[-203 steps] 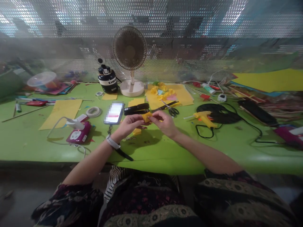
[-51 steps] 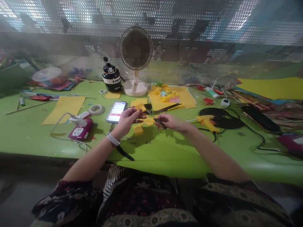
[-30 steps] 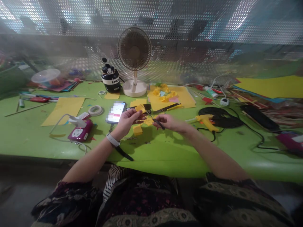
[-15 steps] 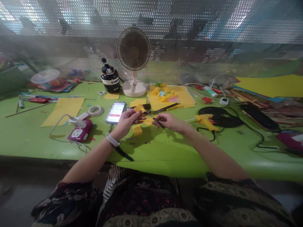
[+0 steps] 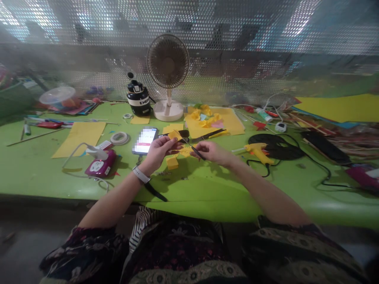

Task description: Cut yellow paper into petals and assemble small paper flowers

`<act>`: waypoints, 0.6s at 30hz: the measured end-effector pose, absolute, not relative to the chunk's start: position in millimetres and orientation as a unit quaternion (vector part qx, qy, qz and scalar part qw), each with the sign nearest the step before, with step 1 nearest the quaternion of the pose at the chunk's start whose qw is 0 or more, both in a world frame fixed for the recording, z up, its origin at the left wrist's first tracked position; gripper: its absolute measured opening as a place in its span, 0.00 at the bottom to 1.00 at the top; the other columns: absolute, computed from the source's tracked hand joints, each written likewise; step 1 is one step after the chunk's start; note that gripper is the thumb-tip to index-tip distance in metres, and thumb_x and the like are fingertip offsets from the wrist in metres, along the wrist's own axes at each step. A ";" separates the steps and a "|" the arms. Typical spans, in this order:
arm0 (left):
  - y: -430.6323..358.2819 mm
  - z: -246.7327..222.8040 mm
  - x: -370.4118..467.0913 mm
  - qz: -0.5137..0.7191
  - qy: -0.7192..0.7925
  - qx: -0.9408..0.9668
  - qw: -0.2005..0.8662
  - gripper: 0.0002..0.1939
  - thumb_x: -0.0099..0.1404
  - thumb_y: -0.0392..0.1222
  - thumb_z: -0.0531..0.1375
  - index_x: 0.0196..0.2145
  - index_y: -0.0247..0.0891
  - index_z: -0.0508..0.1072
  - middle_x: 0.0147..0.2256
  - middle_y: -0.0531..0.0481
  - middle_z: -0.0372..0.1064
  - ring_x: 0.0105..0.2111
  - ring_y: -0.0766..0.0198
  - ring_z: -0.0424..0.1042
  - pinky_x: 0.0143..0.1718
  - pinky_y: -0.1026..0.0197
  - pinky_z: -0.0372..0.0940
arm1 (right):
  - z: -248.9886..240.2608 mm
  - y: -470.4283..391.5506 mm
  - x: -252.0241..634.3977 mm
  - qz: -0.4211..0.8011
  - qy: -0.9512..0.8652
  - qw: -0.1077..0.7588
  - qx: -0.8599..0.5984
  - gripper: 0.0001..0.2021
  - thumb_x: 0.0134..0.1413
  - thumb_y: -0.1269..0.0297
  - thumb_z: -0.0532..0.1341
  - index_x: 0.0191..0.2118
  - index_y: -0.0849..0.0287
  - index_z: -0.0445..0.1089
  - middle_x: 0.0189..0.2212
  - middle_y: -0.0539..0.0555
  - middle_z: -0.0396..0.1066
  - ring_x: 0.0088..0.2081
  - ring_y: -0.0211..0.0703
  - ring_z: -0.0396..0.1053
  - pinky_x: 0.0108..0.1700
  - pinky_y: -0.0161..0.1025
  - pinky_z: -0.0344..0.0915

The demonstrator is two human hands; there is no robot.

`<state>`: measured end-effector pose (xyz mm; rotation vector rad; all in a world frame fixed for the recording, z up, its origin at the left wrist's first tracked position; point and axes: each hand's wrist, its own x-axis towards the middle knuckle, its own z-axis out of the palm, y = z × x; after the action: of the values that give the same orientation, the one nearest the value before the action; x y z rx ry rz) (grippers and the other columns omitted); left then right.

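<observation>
Between the fingertips of my left hand [image 5: 162, 150] is a small piece of yellow-orange paper [image 5: 175, 135], pinched and tilted up. My right hand [image 5: 211, 153] is closed on dark-handled scissors [image 5: 197, 152], partly hidden by the fingers. Their slim blades point up and left and meet the paper's edge. Under the hands lie yellow paper scraps [image 5: 187, 151]. A small stack of yellow paper squares [image 5: 172, 163] sits just below my left fingers. A phone [image 5: 145, 142] with a lit screen lies beside my left hand.
A fan [image 5: 167, 63] and a black bottle [image 5: 138, 98] stand at the back. Yellow paper flowers [image 5: 205, 114] rest on a yellow sheet. A yellow glue gun [image 5: 259, 153] with a black cord lies right; a purple power socket [image 5: 102, 163] and tape roll [image 5: 119, 138] are left.
Almost nothing differs. Both hands keep the paper and scissors in nearly the same place, and the view shifts very slightly.
</observation>
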<state>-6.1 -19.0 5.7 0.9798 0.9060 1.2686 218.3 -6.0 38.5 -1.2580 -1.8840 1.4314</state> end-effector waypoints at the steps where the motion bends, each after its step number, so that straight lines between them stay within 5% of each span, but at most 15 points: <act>1: -18.5 5.4 -6.3 0.552 0.391 0.421 0.604 0.18 0.55 0.48 0.73 0.33 0.33 0.74 0.33 0.45 0.80 0.33 0.62 0.81 0.36 0.62 0.75 | 38.4 -6.0 218.2 0.520 -0.684 0.230 -0.458 0.28 0.34 0.40 0.73 0.29 0.59 0.67 0.24 0.48 0.69 0.26 0.35 0.64 0.29 0.35 0.58; 18: -19.2 2.8 -6.4 0.532 0.384 0.453 0.604 0.19 0.54 0.51 0.73 0.33 0.34 0.73 0.33 0.44 0.80 0.33 0.61 0.81 0.38 0.60 0.75 | 36.5 -5.5 218.1 0.514 -0.699 0.218 -0.447 0.27 0.38 0.40 0.72 0.30 0.59 0.66 0.25 0.50 0.69 0.28 0.37 0.65 0.30 0.37 0.59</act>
<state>-6.4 -19.2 2.8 1.0474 0.8886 1.2311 218.1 -5.5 36.5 -1.2376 -1.9351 1.4225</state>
